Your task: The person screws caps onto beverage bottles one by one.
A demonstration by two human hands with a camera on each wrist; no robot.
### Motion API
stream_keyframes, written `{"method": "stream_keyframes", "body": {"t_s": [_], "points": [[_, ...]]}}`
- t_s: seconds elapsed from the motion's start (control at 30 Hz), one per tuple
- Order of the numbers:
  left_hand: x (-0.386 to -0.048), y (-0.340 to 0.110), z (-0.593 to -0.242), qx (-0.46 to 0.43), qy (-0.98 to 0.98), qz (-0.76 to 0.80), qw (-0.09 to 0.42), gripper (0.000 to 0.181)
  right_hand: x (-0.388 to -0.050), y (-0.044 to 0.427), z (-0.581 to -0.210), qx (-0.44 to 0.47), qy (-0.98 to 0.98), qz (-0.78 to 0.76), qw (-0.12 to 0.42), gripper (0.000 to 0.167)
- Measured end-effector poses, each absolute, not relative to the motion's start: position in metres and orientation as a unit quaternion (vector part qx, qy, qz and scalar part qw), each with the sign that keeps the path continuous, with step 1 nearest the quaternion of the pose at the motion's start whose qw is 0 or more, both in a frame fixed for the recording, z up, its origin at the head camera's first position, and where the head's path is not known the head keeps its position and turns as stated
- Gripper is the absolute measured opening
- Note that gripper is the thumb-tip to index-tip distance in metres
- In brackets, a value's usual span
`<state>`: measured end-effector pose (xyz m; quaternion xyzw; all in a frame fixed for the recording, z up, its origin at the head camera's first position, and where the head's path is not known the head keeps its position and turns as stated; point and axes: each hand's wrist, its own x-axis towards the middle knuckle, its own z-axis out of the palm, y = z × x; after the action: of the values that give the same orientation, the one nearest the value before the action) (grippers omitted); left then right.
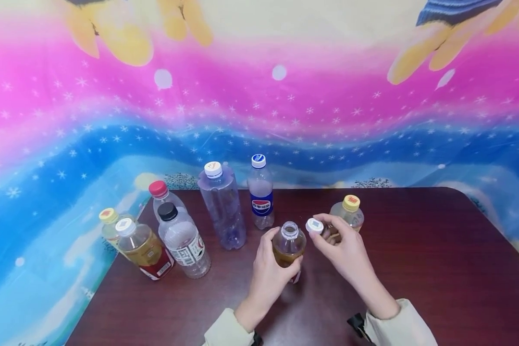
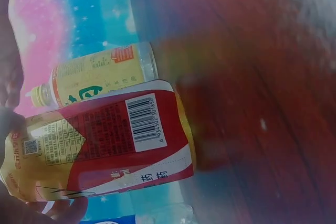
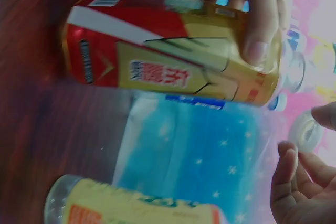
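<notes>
My left hand (image 1: pixel 268 269) grips a drink bottle (image 1: pixel 289 245) round its upper part, and the bottle's neck is uncapped. Its gold and red label (image 2: pixel 105 140) faces the left wrist camera, with a barcode near the base. Whether the base touches the table cannot be told. Between thumb and fingertips, my right hand (image 1: pixel 346 250) pinches a white cap (image 1: pixel 315 225), held apart from the neck and to its right. The hollow underside of that cap (image 3: pixel 306 131) shows in the right wrist view. Just behind the right hand stands a yellow-capped bottle (image 1: pixel 352 204), partly hidden.
Several capped bottles stand on the left of the dark table (image 1: pixel 437 269), among them a black-capped one (image 1: pixel 190 250) and a red-capped one (image 1: pixel 158 190). A tall purplish bottle (image 1: pixel 222 206) and a blue-labelled bottle (image 1: pixel 261 204) stand further back. A patterned cloth (image 1: pixel 259 120) hangs behind.
</notes>
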<state>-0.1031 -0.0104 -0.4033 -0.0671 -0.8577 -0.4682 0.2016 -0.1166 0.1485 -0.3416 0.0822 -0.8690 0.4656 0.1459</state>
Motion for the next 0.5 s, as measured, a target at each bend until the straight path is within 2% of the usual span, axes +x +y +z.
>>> {"method": "stream_keyframes", "body": {"t_s": [0.5], "points": [[-0.103, -0.011, -0.405, -0.084, -0.866, -0.458, 0.184, 0.072, -0.119, 0.124, -0.334, 0.181, -0.857, 0.455, 0.160, 0.036]]}}
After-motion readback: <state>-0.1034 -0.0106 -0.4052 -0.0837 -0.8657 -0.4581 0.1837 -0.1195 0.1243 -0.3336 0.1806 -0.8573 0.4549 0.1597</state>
